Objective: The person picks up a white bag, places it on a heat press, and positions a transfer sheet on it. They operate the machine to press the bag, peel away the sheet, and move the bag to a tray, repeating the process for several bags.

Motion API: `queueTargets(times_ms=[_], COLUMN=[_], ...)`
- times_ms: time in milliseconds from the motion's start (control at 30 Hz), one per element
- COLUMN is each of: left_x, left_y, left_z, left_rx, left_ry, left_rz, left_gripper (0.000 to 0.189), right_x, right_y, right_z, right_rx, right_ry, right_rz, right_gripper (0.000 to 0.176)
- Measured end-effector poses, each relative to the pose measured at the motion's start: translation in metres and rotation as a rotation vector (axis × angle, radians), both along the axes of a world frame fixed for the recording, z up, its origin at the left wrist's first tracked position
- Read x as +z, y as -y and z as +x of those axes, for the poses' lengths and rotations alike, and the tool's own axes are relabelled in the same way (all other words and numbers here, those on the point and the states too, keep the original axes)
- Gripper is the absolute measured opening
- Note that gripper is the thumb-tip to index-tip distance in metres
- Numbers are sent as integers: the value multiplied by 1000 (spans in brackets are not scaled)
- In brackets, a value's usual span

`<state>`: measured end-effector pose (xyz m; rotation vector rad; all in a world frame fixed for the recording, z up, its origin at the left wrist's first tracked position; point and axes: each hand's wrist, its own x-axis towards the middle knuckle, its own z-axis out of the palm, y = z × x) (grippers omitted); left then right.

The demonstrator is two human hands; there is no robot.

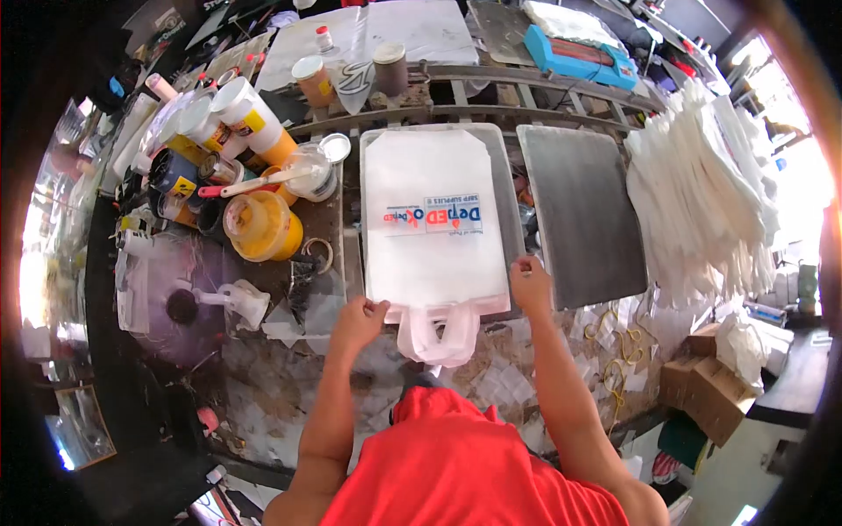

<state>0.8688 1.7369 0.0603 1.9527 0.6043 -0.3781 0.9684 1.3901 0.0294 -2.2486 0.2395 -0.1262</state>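
Observation:
A white tote bag (430,263) with blue and red print lies flat on a grey board (500,149), its handles hanging over the near edge. My left hand (360,323) is closed, thumb and finger pinching the bag at its near left corner. By the near right corner of the bag, my right hand (531,285) is closed with its fingers curled together. Whether cloth is between those fingers is hidden. A second dark grey board (583,215) lies just right of that hand.
Paint tubs, including a yellow bucket (263,226) with a red-handled spatula (250,185) across it, crowd the left. A thick stack of white bags (702,193) hangs at the right. Cardboard boxes (710,386) stand below it. A blue machine (579,60) sits at the back.

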Motion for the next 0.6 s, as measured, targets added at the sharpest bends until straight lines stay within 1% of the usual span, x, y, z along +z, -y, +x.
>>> queueTargets(times_ms=[67,100,133,167,200,267,300,333,367,400,433,467,500,533,567,600], left_x=[30,41,51,58,57,38,18,1,-16,-36,-1,34,24,32,43,59], left_y=[8,16,27,39,52,87,102,115,128,135,159,182,198,222,253,292], left_z=[-6,-4,4,11,17,35,41,41,43,60,48,30,27,26,28,19], left_rx=[-278,-295,-326,-360,-394,-583,-652,-746,-856,-1199,-1280,-1149,-961,-999,-1017,-1147], left_ry=[184,181,324,475,495,730,737,615,507,261,155,278,355,439,439,510], left_rz=[591,595,605,606,602,573,583,630,678,627,754,706,714,736,652,615], left_gripper=[32,32,34,37,37,43,51,55,59,68,68,72,76,79,74,68], right_x=[8,9,10,-2,-19,-28,-34,-40,-43,-43,-43,-44,-43,-42,-60,-66], right_y=[21,38,57,80,106,152,175,194,212,231,247,261,271,274,279,275], right_z=[-24,-42,-62,-87,-118,-189,-229,-269,-308,-356,-411,-461,-510,-559,-612,-659], right_rx=[-21,-52,-91,-101,-118,-139,-196,-271,-379,-444,-537,-637,-757,-904,-1043,-1203], right_ry=[15,-12,-34,-50,-65,-91,-205,-314,-301,-356,-405,-358,-324,-334,-322,-357], right_rz=[29,-17,-63,-98,-133,-286,-243,-190,-184,-146,-96,-94,-94,-92,-39,-15], right_gripper=[24,25,26,28,29,30,30,30,30,29,29,29,29,31,33,36])
